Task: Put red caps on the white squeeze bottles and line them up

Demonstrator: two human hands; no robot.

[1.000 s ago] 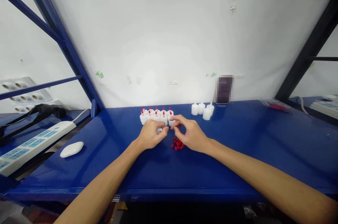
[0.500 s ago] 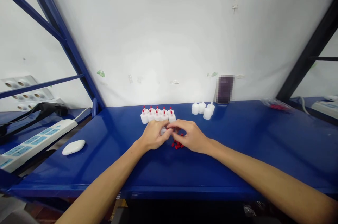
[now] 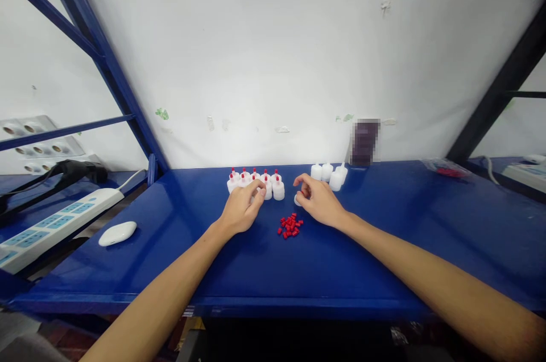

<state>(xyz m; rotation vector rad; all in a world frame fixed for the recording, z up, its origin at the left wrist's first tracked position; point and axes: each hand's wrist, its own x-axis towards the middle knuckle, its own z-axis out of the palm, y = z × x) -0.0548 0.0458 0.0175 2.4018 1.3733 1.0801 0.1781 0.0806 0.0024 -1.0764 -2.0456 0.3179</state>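
Note:
My left hand is just in front of the white bottles with red caps, which stand in two rows. Its thumb is a little apart from the fingers, and nothing shows between them. My right hand is curled around a small white bottle. Most of that bottle is behind the thumb and fingers, with a bit of red showing beside them. Between and below the hands lies a loose pile of small red caps.
Several white bottles without red caps stand at the back right, near a pixelated dark panel. On the left are a white oval case and a power strip. A plastic bag with red pieces lies far right.
My hands have parted, the left moving slightly left and the right moving right and up. The white bottle has passed from my left hand to my right. The red cap pile is now uncovered.

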